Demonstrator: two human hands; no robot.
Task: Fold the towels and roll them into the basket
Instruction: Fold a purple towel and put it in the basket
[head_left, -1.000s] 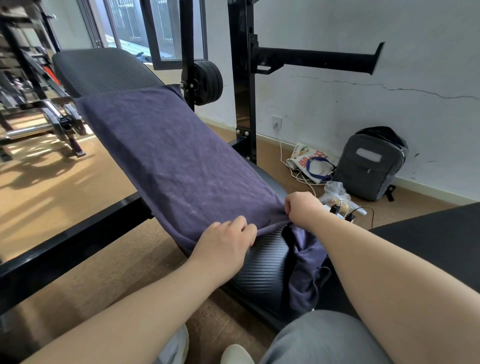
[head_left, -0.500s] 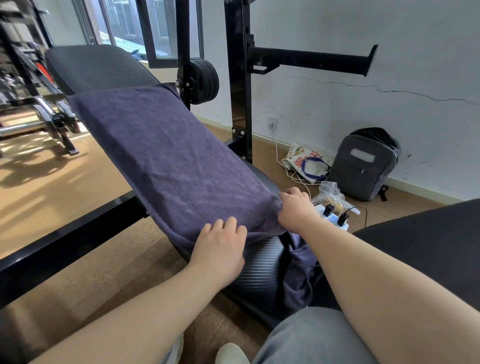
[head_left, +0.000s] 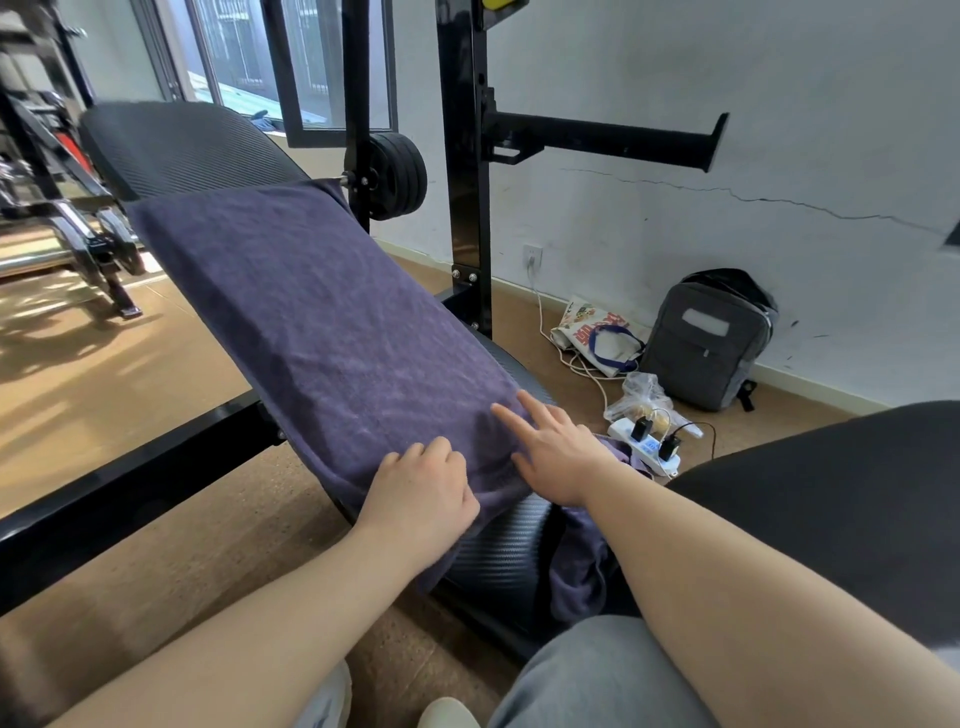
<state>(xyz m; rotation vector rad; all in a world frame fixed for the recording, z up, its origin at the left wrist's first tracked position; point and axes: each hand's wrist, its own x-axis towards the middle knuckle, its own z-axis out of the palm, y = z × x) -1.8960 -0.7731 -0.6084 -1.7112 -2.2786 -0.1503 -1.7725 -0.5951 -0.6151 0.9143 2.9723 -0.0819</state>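
Note:
A dark purple towel (head_left: 332, 332) lies spread flat along the sloping black bench pad (head_left: 182, 150). My left hand (head_left: 423, 493) rests on the towel's near edge with curled fingers; what they grip is hidden. My right hand (head_left: 553, 447) lies on the towel's near right corner with fingers straight and spread. More purple cloth (head_left: 582, 566) hangs in the gap below the pad. No basket is in view.
A black rack upright (head_left: 467, 171) with a side arm stands right of the bench. On the floor by the wall sit a grey backpack (head_left: 711, 338), a printed bag (head_left: 592, 330), a plastic bag and a white power strip (head_left: 644, 441). Gym gear (head_left: 62, 218) stands far left.
My right hand let go of the towel's corner and now lies flat on it with fingers spread. My left hand stays on the near edge.

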